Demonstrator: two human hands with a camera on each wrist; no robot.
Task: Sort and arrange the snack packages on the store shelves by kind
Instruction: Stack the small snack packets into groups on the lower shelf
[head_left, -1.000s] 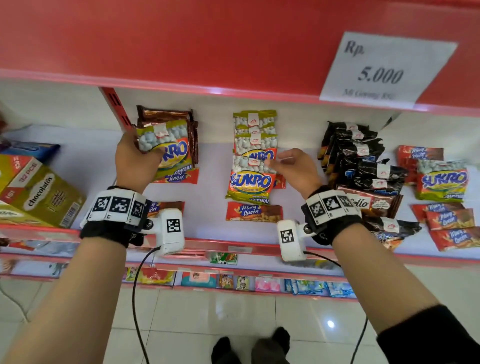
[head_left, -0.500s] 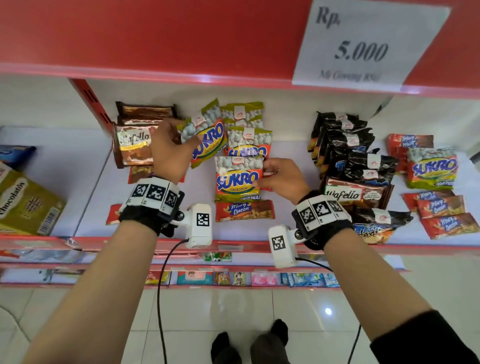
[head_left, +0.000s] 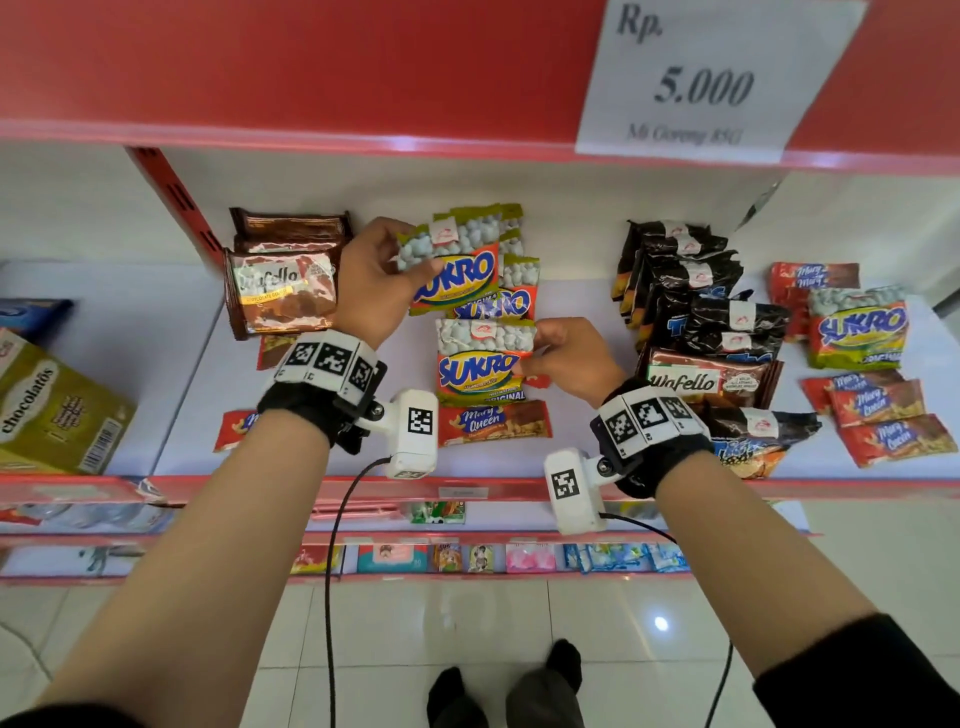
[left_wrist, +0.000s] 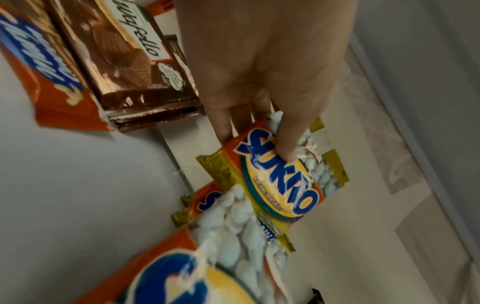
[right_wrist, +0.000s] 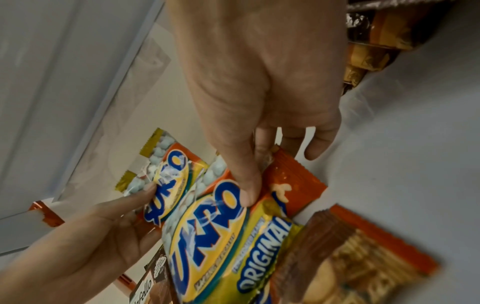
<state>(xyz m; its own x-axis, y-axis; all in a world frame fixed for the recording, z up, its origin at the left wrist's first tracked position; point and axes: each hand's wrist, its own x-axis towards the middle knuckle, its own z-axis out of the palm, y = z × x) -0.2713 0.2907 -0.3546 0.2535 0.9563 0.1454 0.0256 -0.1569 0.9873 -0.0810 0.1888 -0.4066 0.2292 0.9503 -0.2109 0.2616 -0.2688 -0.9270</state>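
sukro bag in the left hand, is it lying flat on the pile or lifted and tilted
Lifted and tilted. The left hand grips the Sukro bag by its top corner, slanted above the Sukro pile.

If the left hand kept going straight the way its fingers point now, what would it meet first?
Likely the Sukro stack at the shelf's back: the left hand, holding a Sukro bag, points right at it. Depth between them is unclear.

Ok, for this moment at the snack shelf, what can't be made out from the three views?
- Head view: the left hand covers the left edge of the held yellow-orange Sukro bag and part of the brown Wafello wafer pack.
- Head view: how many Sukro bags lie in the middle stack; they overlap.
- Head view: the small line on the white paper price sign is blurred.
- Right wrist view: the right hand hides most of the red packet under the front Sukro bag.
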